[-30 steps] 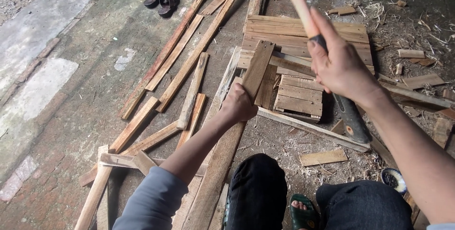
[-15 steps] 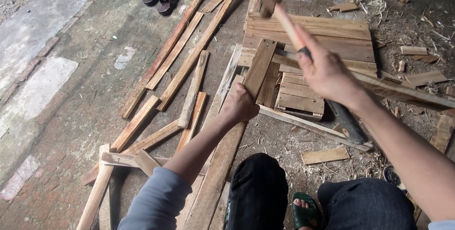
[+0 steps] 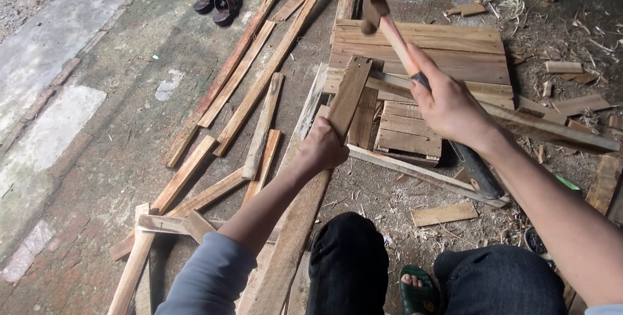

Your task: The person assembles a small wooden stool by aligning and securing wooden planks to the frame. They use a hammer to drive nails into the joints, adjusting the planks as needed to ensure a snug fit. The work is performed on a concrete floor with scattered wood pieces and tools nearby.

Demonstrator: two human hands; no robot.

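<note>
My left hand (image 3: pixel 322 147) grips a long wooden plank (image 3: pixel 305 205) that runs from near my knees up to a stack of boards. My right hand (image 3: pixel 448 104) is closed around the wooden handle of a hammer (image 3: pixel 389 26). The dark hammer head hangs just above the plank's far end (image 3: pixel 356 68). Under that end lies a flat panel of joined boards (image 3: pixel 441 49) with a smaller slatted piece (image 3: pixel 409 130) on it.
Several loose wood strips (image 3: pixel 250 84) lie on the concrete to the left. A pair of dark sandals (image 3: pixel 219 1) sits at the top left. Offcuts and shavings (image 3: pixel 564 68) scatter at the right. My knees and a green sandal (image 3: pixel 415 286) are at the bottom.
My right hand has swung the hammer down and forward, from raised high to just above the plank's far end. My left hand has kept its hold on the plank.
</note>
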